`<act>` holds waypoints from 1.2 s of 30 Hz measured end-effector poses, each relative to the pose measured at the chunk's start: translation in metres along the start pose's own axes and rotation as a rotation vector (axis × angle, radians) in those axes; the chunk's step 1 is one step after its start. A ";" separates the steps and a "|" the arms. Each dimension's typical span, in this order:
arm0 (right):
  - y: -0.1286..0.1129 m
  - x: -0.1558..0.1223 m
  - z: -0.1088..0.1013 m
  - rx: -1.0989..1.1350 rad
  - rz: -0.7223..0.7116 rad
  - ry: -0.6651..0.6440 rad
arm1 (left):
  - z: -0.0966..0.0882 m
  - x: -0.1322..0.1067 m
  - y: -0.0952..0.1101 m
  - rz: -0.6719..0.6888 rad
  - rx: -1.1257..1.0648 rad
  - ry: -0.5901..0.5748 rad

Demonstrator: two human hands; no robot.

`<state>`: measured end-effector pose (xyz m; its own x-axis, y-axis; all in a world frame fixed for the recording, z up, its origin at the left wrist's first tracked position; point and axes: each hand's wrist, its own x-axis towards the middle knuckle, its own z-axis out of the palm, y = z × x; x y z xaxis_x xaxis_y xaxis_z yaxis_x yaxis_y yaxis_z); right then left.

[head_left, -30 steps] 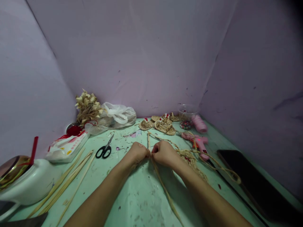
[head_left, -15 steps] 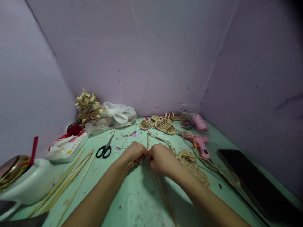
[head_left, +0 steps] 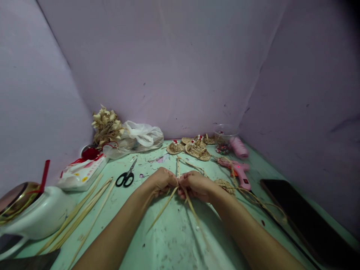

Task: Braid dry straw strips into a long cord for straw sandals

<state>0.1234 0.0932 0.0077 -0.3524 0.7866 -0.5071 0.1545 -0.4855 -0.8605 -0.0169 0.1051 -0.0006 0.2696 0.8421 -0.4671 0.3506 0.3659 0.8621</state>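
Observation:
My left hand [head_left: 164,181] and my right hand [head_left: 196,185] meet at the middle of the green table, fingers pinched close together on a straw braid [head_left: 178,167]. The finished plait runs away from my fingertips, then bends right toward a coil of braid [head_left: 225,186] beside my right wrist. Loose straw strands [head_left: 162,214] hang toward me from between the hands, one slanting left and another [head_left: 194,212] slanting right. My fingers hide the point where the strands cross.
Scissors [head_left: 126,177] and straw strips [head_left: 81,213] lie left, near a white pitcher [head_left: 47,215]. At the back are a plastic bag [head_left: 144,135], woven straw pieces [head_left: 197,150] and a bead cup [head_left: 223,144]. A pink glue gun [head_left: 239,172] and a black phone [head_left: 303,221] lie right.
My right hand has turned so its fingers show, and its wrist is lower. A strand slanting left now shows below the hands. The view has shifted slightly.

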 end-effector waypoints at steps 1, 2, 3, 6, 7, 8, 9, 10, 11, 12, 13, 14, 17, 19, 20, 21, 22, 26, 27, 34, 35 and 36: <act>0.002 0.001 0.001 -0.039 -0.013 0.025 | 0.001 -0.001 0.001 0.003 0.019 0.014; 0.004 0.003 0.001 -0.079 -0.035 0.055 | 0.002 -0.002 0.003 0.009 0.041 0.028; 0.006 0.004 0.000 -0.111 -0.060 0.083 | 0.002 -0.003 0.004 0.012 0.066 0.040; 0.010 0.009 -0.004 -0.136 -0.113 0.124 | 0.003 -0.006 0.007 0.018 0.137 0.064; 0.010 0.010 -0.005 -0.126 -0.119 0.118 | 0.003 -0.006 0.008 0.018 0.158 0.066; 0.011 0.010 -0.006 -0.108 -0.120 0.103 | 0.003 -0.007 0.010 0.021 0.176 0.066; 0.011 0.010 -0.006 -0.084 -0.122 0.085 | 0.004 -0.008 0.011 0.025 0.194 0.067; 0.011 0.010 -0.006 -0.057 -0.124 0.065 | 0.004 -0.008 0.012 0.032 0.214 0.070; 0.011 0.009 -0.005 -0.034 -0.126 0.054 | 0.004 -0.009 0.013 0.039 0.236 0.073; 0.011 0.009 -0.005 -0.017 -0.129 0.053 | 0.004 -0.010 0.014 0.044 0.256 0.074; 0.011 0.009 -0.005 -0.008 -0.130 0.054 | 0.003 -0.012 0.016 0.041 0.277 0.072; 0.012 0.009 -0.005 -0.003 -0.132 0.058 | 0.001 -0.013 0.017 0.038 0.296 0.071; 0.015 0.012 -0.005 -0.001 -0.141 0.056 | -0.011 -0.019 0.019 0.028 0.347 0.040; 0.017 0.014 -0.004 -0.005 -0.146 0.054 | -0.026 -0.023 0.019 0.037 0.395 0.005; 0.018 0.015 -0.004 -0.007 -0.149 0.057 | -0.035 -0.025 0.019 0.038 0.429 -0.006; 0.019 0.016 -0.003 -0.014 -0.155 0.062 | -0.045 -0.028 0.019 0.031 0.475 0.005; 0.019 0.016 -0.003 -0.025 -0.161 0.070 | -0.056 -0.032 0.020 0.024 0.534 0.049; 0.020 0.017 0.001 -0.081 -0.160 0.101 | -0.105 -0.056 0.022 -0.051 0.823 0.428; 0.021 0.017 0.001 -0.088 -0.157 0.106 | -0.117 -0.064 0.021 -0.092 0.873 0.509; 0.021 0.017 0.002 -0.087 -0.169 0.084 | -0.149 -0.083 -0.004 -0.417 0.940 0.458; 0.020 0.016 0.002 -0.087 -0.164 0.084 | -0.149 -0.079 -0.008 -0.455 0.946 0.438; 0.020 0.016 0.002 -0.088 -0.158 0.085 | -0.148 -0.074 -0.011 -0.486 0.954 0.426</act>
<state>0.1194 0.0953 -0.0176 -0.3002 0.8814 -0.3648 0.1850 -0.3214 -0.9287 -0.1734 0.0971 0.0533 -0.3410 0.8266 -0.4478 0.9193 0.3927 0.0248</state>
